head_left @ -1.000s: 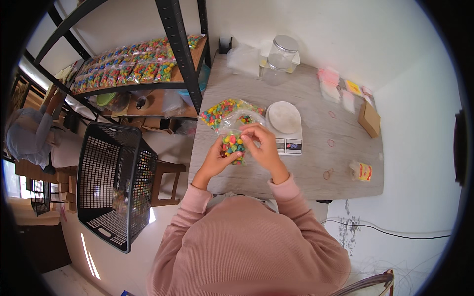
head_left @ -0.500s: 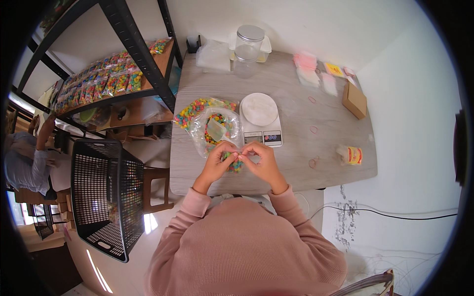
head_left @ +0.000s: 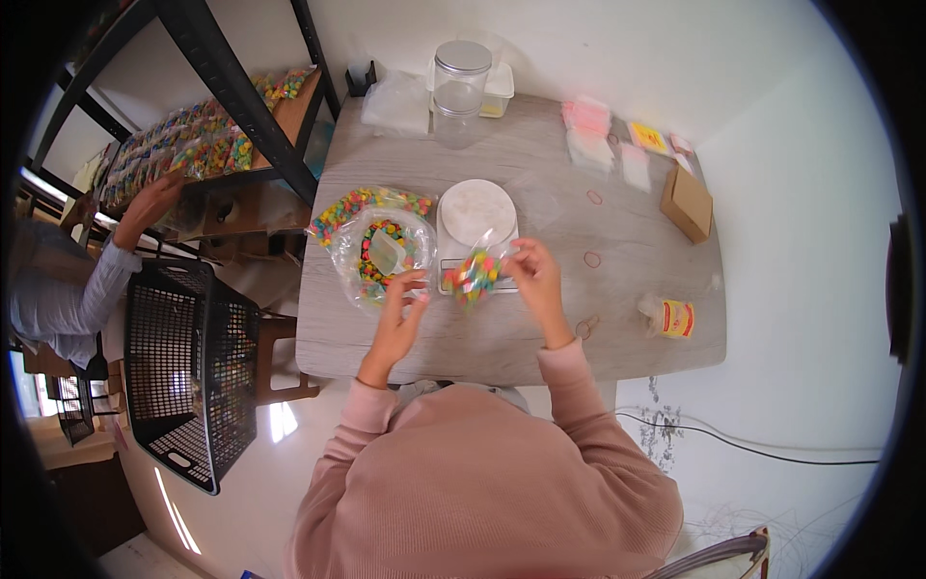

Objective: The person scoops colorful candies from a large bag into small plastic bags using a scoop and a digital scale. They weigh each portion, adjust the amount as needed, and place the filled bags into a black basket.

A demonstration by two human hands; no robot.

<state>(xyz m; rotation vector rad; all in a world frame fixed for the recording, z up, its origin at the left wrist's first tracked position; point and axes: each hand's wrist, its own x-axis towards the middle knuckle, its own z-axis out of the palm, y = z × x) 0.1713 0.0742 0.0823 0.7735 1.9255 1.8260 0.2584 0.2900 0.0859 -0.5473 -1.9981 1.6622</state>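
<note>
My right hand [head_left: 536, 280] pinches the edge of a small clear bag of colourful candies [head_left: 473, 277], slightly blurred, held in front of the white kitchen scale [head_left: 479, 214]. The bag partly hides the scale's display, and the round weighing plate carries nothing. My left hand [head_left: 394, 323] is open, its fingers apart, at the near edge of a large open plastic bag [head_left: 344, 253] of the same candies. A translucent scoop [head_left: 389, 254] lies inside that bag. Behind it rests another filled candy bag [head_left: 359, 205].
Rubber bands [head_left: 592, 260] and a yellow-labelled packet [head_left: 676, 319] lie to the right. A cardboard box [head_left: 687, 204], plastic bags [head_left: 396, 103] and a clear jar [head_left: 459, 92] stand farther back. Left are a black basket [head_left: 172, 362], a shelf of filled bags and another person's hand [head_left: 151, 206].
My hands have moved apart. The small candy bag, earlier between both hands, is now lifted in my right hand near the scale. The other person's arm has reached further toward the shelf.
</note>
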